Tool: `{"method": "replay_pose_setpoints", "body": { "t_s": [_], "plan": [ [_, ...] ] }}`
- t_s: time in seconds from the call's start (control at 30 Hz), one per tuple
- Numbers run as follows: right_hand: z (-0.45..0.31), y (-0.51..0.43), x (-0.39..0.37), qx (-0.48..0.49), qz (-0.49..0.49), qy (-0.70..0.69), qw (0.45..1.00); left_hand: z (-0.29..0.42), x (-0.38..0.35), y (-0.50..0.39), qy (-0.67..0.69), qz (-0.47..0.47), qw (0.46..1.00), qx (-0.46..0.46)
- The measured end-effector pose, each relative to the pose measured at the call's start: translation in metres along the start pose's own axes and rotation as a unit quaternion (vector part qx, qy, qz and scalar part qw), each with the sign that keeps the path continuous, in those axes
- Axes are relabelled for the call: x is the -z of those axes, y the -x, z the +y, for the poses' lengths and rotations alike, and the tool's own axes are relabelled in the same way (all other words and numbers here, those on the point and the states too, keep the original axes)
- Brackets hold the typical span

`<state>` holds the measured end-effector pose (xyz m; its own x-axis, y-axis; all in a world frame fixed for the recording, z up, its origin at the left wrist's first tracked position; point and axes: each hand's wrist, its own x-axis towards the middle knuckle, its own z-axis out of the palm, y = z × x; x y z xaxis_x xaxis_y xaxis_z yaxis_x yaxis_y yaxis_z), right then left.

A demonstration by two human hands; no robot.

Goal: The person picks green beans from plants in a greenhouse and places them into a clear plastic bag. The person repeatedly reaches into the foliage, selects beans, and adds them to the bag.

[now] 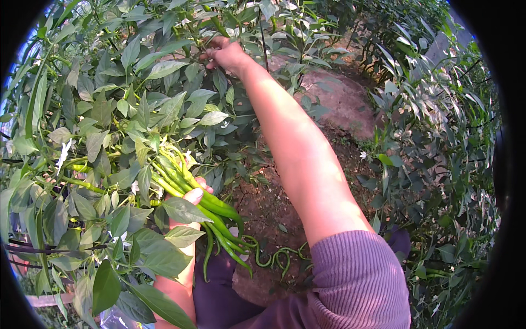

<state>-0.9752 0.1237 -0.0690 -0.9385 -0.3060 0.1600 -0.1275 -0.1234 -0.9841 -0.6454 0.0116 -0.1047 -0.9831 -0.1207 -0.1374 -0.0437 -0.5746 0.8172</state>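
My left hand [194, 196] is closed around a bunch of long green chili peppers [220, 207], stems pointing up and left, tips hanging down to the right. Thin curled peppers [283, 257] trail from below the bunch over the soil. Pepper leaves [185, 209] cover part of that hand and wrist. Farther off, my right hand [224, 53] reaches into the upper part of a pepper plant [164, 70], fingers bent among leaves and stems. A long green pepper [215, 20] hangs just above it. Foliage hides the right fingertips, so any hold there is unclear.
Bare soil [267, 197] runs between this plant and another leafy row [427, 164] on the right. Beside my right forearm stands a thin dark stake [263, 41]. Dark lines [53, 249] cross the foliage at lower left, above some clear plastic [113, 318].
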Motion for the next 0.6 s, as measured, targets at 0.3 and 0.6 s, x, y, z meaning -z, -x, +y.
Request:
{"method": "replay_pose_setpoints", "body": {
  "t_s": [0.3,0.6],
  "plan": [
    [0.037,-0.008,-0.021,0.195,0.256,0.330,0.888,-0.002,0.002,0.000,-0.007,0.011,1.000,-0.001],
    [0.016,-0.003,-0.014,0.102,0.279,0.344,0.891,-0.001,-0.002,-0.001,-0.009,0.017,1.000,-0.016]
  ]
}}
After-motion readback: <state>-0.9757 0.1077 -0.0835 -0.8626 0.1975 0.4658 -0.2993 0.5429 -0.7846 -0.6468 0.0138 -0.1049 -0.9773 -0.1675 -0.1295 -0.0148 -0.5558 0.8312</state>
